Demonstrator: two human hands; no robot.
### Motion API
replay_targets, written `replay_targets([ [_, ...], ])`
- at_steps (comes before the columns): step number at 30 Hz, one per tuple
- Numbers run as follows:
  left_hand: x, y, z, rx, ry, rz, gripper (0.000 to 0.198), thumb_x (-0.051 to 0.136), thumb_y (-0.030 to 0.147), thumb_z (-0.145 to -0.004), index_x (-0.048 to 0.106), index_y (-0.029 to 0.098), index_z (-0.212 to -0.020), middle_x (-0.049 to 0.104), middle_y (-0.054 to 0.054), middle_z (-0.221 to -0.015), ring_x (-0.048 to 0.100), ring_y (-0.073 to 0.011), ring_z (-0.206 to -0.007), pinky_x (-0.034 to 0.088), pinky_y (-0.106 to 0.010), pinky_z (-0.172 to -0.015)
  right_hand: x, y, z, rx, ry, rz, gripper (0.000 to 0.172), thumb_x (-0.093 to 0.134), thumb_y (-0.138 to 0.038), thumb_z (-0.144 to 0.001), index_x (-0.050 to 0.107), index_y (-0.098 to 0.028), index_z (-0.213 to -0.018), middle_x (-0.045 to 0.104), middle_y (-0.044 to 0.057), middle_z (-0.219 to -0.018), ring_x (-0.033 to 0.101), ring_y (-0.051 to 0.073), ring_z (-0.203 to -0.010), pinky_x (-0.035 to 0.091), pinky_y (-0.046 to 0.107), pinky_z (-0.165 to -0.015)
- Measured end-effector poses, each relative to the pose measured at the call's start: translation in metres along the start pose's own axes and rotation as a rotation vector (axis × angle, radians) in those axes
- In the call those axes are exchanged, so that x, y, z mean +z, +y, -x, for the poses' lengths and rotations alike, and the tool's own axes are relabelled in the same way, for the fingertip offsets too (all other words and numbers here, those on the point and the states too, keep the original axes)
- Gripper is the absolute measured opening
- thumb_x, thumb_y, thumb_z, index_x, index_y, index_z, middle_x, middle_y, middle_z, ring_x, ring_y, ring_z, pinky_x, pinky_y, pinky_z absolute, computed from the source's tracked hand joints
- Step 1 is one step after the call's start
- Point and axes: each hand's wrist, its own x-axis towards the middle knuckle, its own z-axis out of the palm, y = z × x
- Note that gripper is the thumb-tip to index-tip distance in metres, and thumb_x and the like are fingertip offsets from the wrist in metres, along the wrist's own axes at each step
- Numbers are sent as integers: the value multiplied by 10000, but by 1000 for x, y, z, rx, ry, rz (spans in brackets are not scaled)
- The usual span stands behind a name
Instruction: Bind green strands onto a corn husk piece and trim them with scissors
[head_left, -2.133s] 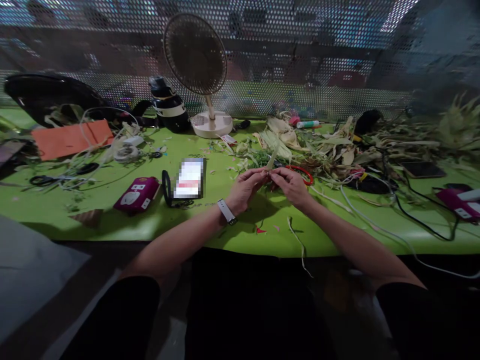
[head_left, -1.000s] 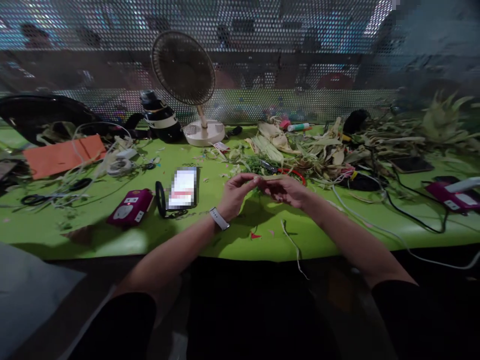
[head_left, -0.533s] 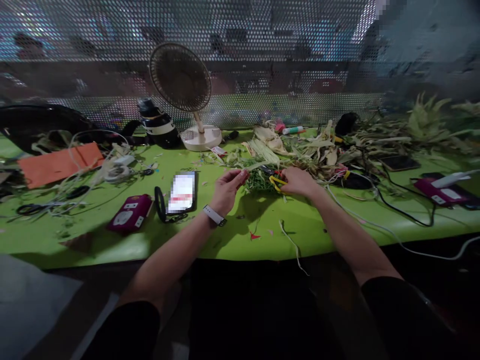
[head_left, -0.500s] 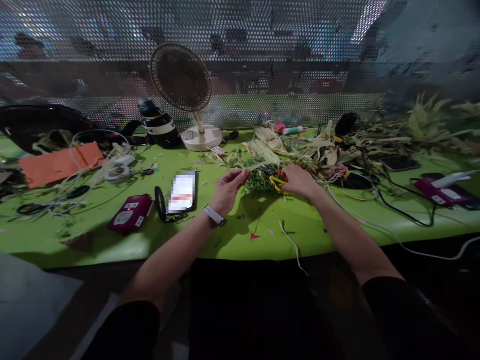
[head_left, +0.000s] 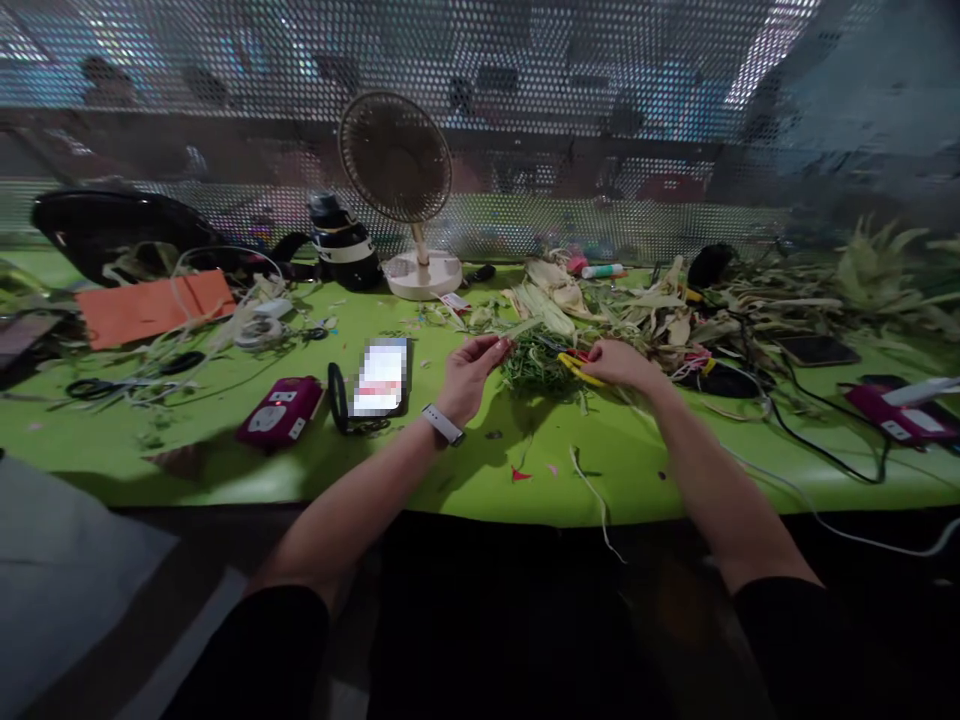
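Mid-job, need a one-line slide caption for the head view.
Left hand pinches a pale green strip, right hand grips a yellow-handled tool, over a green table strewn with plant scraps.

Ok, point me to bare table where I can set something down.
Nearly bare: the front strip between the purple box and left forearm; a smaller patch between the phone and left hand. Crowded: the leaf pile beyond the right hand, and around the orange sheet.

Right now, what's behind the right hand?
Dry leaves and stems lie beyond the right hand, which grips a yellow-handled tool. The fingers cover part of the handles; whatever sits directly behind the hand is hidden.
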Motion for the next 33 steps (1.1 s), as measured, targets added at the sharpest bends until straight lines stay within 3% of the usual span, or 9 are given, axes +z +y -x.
replay_targets([
  [4, -5, 0, -10, 35, 81, 21, 274, 869, 266, -597, 706, 167, -794, 745, -8, -784, 671, -78, -706, 485, -190, -646, -9, 15, -3, -22, -4, -278, 187, 656, -350, -675, 646, -163, -662, 634, 20, -641, 515, 131, -580, 361, 252, -532],
  [7, -8, 2, -16, 38, 153, 96, 191, 835, 173, -641, 692, 160, -767, 733, 1, -757, 659, -65, -688, 479, -187, -664, -11, 16, -1, -31, -33, -476, 338, 737, -467, -591, 600, -165, -659, 549, -18, -584, 431, 99, -530, 333, 249, -506],
  [12, -8, 5, -21, 50, 202, 177, 149, 798, 107, -676, 679, 158, -751, 728, 5, -765, 660, -68, -710, 490, -211, -751, -9, -1, 12, -131, -217, -733, 575, 731, -684, -528, 531, -191, -747, 498, -35, -621, 405, 92, -533, 330, 250, -509],
  [15, -7, 6, -19, 36, 205, 204, 134, 784, 96, -688, 684, 156, -754, 728, 14, -751, 661, -59, -699, 490, -197, -739, -7, -11, 19, -227, -251, -660, 595, 674, -735, -568, 502, -202, -767, 485, -24, -647, 407, 113, -570, 324, 260, -518],
  [20, -3, 2, -13, -41, 169, 198, 137, 793, 114, -687, 690, 152, -769, 741, -2, -761, 679, -74, -711, 496, -200, -725, 1, -23, 23, -331, -138, -453, 532, 595, -716, -667, 472, -204, -741, 457, -15, -696, 390, 130, -638, 331, 275, -573],
  [33, 3, -7, -2, -97, 84, 208, 178, 819, 115, -644, 696, 157, -765, 748, 0, -793, 704, -92, -782, 527, -251, -883, 10, -41, 34, -302, -79, -279, 525, 575, -723, -676, 475, -211, -730, 482, -26, -665, 411, 131, -612, 323, 265, -585],
])
